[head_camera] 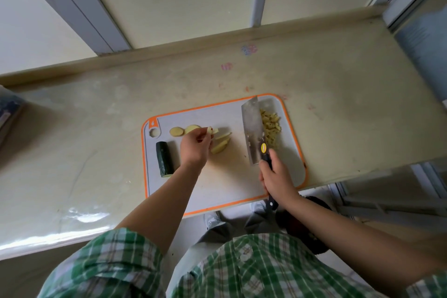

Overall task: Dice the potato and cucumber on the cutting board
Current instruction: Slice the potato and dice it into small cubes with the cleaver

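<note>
On the left side of the grey, orange-rimmed cutting board (pixel 219 191) lies the cucumber (pixel 165 161), a dark green length with one cut end facing the person, uncut otherwise and well apart from the blade. It looks firm and light, with a waxy skin that would roll and slip, so it probably wants splitting lengthwise first and then holding flat-side down, gripped from above behind the cut line. Just beyond it, toward the back edge, sit two round potato slices (pixel 185 130), lying flat. The left hand (pixel 193 149) hovers beside them with fingers curled, pinching one thin potato piece (pixel 211 131) between thumb and fingertips. Raw potato is stiff but wet with starch, so thin pieces likely slide on each other; taking them by the edges and stacking them flat seems the safest hold. Right of that hand lie a few potato strips (pixel 221 144), loosely fanned on the board. Further right the knife (pixel 252 128), a broad cleaver, stands with its edge on the board and its flat against the diced potato (pixel 272 129), a heap of small cubes near the board's right edge. The right hand (pixel 278 178) is wrapped tightly round the black handle, close to the blade.
</note>
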Available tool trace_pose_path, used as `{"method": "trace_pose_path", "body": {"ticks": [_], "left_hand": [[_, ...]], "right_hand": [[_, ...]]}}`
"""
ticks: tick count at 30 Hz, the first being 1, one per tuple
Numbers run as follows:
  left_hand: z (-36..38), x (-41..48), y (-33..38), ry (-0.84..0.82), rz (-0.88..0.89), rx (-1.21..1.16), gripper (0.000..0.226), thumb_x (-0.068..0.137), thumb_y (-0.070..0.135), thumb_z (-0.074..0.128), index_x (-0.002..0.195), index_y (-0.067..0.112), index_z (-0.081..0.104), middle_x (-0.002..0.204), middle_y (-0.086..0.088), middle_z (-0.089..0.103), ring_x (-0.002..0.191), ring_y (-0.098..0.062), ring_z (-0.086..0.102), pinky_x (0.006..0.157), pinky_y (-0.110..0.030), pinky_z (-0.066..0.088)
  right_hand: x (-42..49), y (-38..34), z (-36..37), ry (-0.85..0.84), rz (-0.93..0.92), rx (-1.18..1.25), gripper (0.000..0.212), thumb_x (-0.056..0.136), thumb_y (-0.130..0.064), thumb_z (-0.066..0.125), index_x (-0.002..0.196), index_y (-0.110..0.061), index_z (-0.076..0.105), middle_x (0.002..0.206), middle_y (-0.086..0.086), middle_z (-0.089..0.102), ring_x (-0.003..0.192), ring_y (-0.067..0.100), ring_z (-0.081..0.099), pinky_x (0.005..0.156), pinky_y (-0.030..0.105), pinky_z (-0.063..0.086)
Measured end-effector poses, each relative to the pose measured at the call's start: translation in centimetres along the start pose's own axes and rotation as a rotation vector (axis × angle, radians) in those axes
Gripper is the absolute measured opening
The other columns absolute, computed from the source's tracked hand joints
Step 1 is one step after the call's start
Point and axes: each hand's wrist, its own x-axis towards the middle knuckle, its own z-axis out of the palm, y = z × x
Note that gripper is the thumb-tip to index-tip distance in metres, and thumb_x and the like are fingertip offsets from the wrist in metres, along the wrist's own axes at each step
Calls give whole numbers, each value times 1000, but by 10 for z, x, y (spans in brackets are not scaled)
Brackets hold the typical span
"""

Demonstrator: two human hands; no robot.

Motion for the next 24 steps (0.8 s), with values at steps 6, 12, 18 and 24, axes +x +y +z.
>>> {"method": "trace_pose_path", "body": {"ticks": [6,12,18,24], "left_hand": [[9,5,15,51,203,362,21,92,20,62,110,15,71,104,-2,72,96,-20,65,83,-27,49],[15,13,12,-22,298,609,24,86,13,65,108,19,71,105,-2,70,106,-23,57,86,-31,48],[10,6,5,-148,469,771,39,86,30,67,122,14,63,118,-7,54,111,-26,45,90,-33,41],[9,8,3,-202,565,965,50,84,34,68,128,15,56,118,-8,50,109,-27,45,94,-34,40]], "right_hand": [[1,-8,-3,-40,-21,8,7,95,-9,41,92,-13,45,52,-1,44,41,12,37,41,24,32],[-10,-5,8,-109,36,80,10,96,-9,41,86,-13,40,55,2,42,40,11,34,40,25,30],[7,3,-5,37,-37,-63,13,95,-11,44,90,-23,46,51,-4,48,41,8,42,50,32,37],[8,-4,-1,-116,-85,-155,11,95,-12,44,85,-15,41,55,3,47,45,10,42,52,31,35]]}}
